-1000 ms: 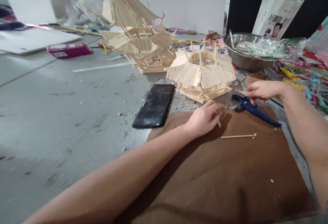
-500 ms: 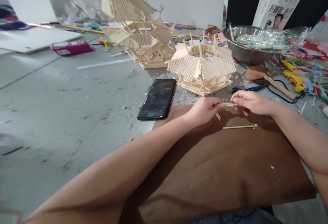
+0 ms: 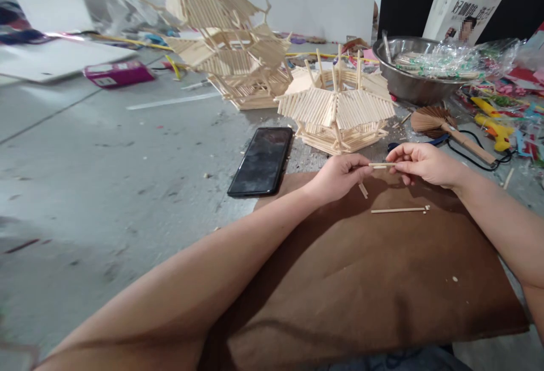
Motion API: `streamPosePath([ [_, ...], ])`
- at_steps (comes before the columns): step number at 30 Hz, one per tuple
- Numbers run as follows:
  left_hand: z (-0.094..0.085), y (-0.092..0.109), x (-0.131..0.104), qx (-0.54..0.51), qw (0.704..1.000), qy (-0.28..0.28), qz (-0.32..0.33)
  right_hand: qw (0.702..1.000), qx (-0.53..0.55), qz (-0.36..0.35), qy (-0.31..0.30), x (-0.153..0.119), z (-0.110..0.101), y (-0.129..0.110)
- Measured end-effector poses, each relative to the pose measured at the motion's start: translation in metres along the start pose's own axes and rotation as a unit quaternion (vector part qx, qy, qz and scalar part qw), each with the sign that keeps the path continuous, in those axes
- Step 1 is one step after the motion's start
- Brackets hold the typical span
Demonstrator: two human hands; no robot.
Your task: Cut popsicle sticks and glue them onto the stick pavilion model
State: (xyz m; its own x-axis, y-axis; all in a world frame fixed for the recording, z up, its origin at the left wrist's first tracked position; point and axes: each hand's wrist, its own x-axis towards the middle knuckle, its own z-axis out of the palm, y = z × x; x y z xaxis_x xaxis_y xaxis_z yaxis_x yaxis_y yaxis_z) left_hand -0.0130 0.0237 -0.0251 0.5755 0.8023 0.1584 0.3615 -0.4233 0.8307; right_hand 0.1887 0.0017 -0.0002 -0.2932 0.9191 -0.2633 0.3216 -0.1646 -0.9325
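Note:
Between my two hands a thin wooden stick (image 3: 381, 164) is held level above the brown sheet (image 3: 382, 280). My left hand (image 3: 343, 178) pinches its left end; my right hand (image 3: 419, 164) has thumb and fingertips on the right end. Just below the left fingers, short stick pieces (image 3: 363, 191) show, and I cannot tell whether they are held or lie on the sheet. Nearer to me lies another wooden stick (image 3: 397, 210), with tiny offcuts (image 3: 426, 209) at its right end. Right behind my hands stands a low model pavilion (image 3: 335, 107) built of sticks.
A taller stick pagoda (image 3: 238, 59) stands behind on the left. By my left hand lies a black phone (image 3: 261, 161). At the right are a metal bowl (image 3: 408, 88) with plastic-wrapped sticks, a small brown brush (image 3: 459, 133) and a yellow glue gun (image 3: 495, 130). A purple box (image 3: 119, 73) lies far left.
The right fingers have shifted along the held stick and opened a little, showing more of it. Both hands are slightly higher in view. The view itself has tilted a little.

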Motion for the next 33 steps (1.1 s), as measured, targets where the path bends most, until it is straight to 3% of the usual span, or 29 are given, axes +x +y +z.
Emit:
streamPosePath([
  [8, 0.001, -0.009, 0.002, -0.035, 0.999, 0.001, -0.013, 0.992, -0.09, -0.039, 0.077, 0.008, -0.005, 0.015],
  [17, 0.003, -0.008, 0.002, -0.101, 0.994, 0.001, -0.037, 0.972, -0.176, -0.106, 0.118, 0.006, 0.001, 0.018],
  [27, 0.002, -0.015, 0.003, -0.021, 0.999, 0.037, -0.003, 0.903, -0.355, -0.17, 0.175, 0.001, 0.006, 0.016],
  [33, 0.001, -0.015, 0.003, 0.025, 0.999, 0.035, 0.0, 0.879, -0.386, -0.197, 0.196, 0.001, 0.011, 0.019],
])
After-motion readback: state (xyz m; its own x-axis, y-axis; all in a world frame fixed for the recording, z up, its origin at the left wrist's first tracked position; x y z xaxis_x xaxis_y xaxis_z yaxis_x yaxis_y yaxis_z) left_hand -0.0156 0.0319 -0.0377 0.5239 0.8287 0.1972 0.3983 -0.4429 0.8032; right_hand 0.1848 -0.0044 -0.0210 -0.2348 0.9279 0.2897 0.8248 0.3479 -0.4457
